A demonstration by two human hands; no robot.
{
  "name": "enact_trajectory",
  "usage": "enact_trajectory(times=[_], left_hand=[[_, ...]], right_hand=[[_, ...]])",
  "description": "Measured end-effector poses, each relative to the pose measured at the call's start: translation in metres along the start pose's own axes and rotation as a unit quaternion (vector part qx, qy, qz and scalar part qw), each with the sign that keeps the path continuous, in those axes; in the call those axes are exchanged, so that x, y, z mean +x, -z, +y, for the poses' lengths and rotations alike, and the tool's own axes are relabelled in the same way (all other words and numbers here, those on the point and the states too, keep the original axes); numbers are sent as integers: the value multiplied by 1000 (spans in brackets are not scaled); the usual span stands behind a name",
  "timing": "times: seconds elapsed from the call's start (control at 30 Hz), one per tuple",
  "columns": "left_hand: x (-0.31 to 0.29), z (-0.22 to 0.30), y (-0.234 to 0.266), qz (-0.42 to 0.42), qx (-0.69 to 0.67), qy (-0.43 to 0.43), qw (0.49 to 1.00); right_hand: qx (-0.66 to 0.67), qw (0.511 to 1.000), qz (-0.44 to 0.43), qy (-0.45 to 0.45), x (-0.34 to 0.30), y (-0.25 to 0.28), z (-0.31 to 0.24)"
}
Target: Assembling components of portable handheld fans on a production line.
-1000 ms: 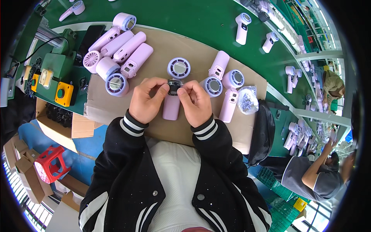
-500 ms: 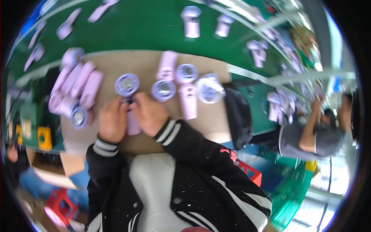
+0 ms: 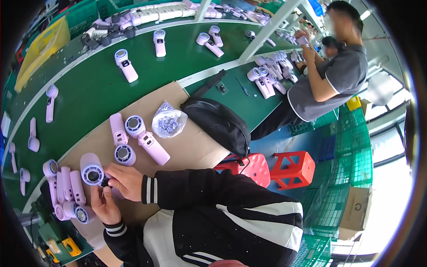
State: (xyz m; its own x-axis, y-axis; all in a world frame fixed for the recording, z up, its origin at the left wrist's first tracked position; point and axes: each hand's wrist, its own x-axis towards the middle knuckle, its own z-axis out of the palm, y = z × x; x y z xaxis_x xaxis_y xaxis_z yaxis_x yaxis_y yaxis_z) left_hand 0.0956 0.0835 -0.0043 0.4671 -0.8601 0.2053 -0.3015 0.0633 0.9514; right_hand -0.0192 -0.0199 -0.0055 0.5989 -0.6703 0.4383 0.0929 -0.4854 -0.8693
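Note:
A lilac handheld fan [image 3: 92, 171] is between my hands above the brown cardboard, its round grille facing me. My right hand [image 3: 128, 181] is closed round its neck, with the fingers at a small black part [image 3: 105, 181] beneath the head. From below, my left hand [image 3: 105, 205] grips the same fan, thumb raised beside that part; the handle is mostly hidden. To the right lie two fans with openings in their handles, one [image 3: 153, 148] and another [image 3: 118, 129]. Beyond them is a clear plastic bag [image 3: 169, 121] of small clear pieces. Several more fans [image 3: 66, 184] lie bunched on the left.
A black mesh bag [image 3: 218, 124] lies on the cardboard's right edge. Past the cardboard runs a green conveyor belt [image 3: 98, 84] carrying spaced fans. A co-worker [image 3: 329, 75] stands at the right near piled fans. Red stools [image 3: 291, 169] are on the floor; yellow tools [image 3: 71, 246] sit at lower left.
The view has swung round and sharpened, so the table appears turned and the co-worker shows higher up. Both hands stay on the fan, and its head now tilts its grille toward me.

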Motion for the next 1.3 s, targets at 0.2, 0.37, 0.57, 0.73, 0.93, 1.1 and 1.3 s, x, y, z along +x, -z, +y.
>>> enact_trajectory(times=[0.2,0.37,0.57,0.73,0.93,1.1,1.3], left_hand=[[-1,-7,-5,13,-29,16,999],[-6,2,6,-2,-10,87,996],[2,2,-1,11,-51,43,998],[0,25,4,45,-106,81,990],[26,53,-9,107,34,-107,988],[64,74,-22,82,-34,-162,983],[185,43,-38,123,-134,-3,983]], right_hand=[[10,1000,5,29,-1,1,14],[51,997,-63,-17,4,8,11],[53,988,-96,-108,3,12,5],[187,966,-114,-135,5,6,-1],[318,943,-46,-90,25,16,-16],[263,964,-35,-17,54,48,-27],[129,986,95,-53,88,90,-33]])
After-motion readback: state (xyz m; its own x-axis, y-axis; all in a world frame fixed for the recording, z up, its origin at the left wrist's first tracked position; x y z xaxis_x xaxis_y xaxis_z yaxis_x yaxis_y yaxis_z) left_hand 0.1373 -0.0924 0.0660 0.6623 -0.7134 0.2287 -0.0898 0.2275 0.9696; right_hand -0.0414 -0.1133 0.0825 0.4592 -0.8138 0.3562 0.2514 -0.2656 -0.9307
